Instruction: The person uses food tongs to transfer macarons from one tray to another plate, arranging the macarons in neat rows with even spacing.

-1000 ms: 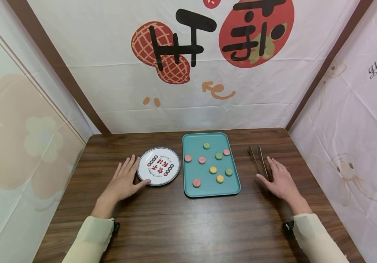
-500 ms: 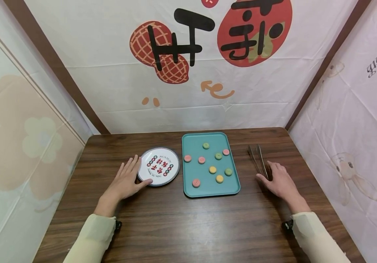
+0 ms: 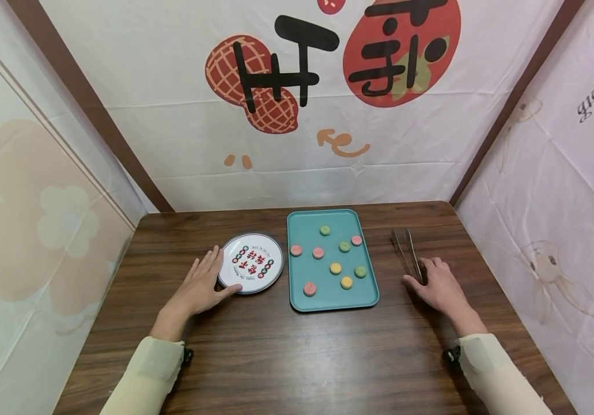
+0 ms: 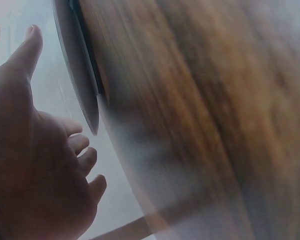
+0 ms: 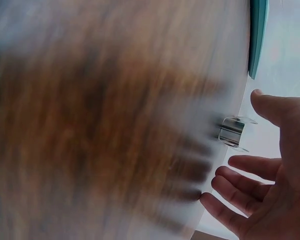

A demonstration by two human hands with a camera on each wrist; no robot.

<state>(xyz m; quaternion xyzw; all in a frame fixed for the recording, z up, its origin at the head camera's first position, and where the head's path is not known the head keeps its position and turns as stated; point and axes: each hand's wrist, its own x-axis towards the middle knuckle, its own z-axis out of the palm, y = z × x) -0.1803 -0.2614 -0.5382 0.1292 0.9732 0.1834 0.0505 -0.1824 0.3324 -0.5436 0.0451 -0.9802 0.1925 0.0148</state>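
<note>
A round white plate [image 3: 252,263] with red and blue print and a dark rim lies on the left of the table. Beside its left edge is my left hand [image 3: 195,293], thumb spread at the lower rim and fingers extended along the side. In the left wrist view the plate's edge [image 4: 82,75] shows beyond the thumb and fingers. Metal tongs [image 3: 413,262] lie spread on the right. My right hand [image 3: 442,291] is at their near end. The right wrist view shows the tongs [image 5: 231,132] between the thumb and the loosely bent fingers, with gaps around them.
Between the hands lies a teal rectangular tray [image 3: 304,225] with several small round pink, green and yellow macaron-like pieces. The brown wooden table [image 3: 297,357] ends at a printed cloth wall [image 3: 172,144] behind, with more cloth walls at both sides.
My left hand has shifted very slightly right toward the plate. The fingers of my right hand have drawn in a little by the tongs. Plate, tray and tongs stay where they were.
</note>
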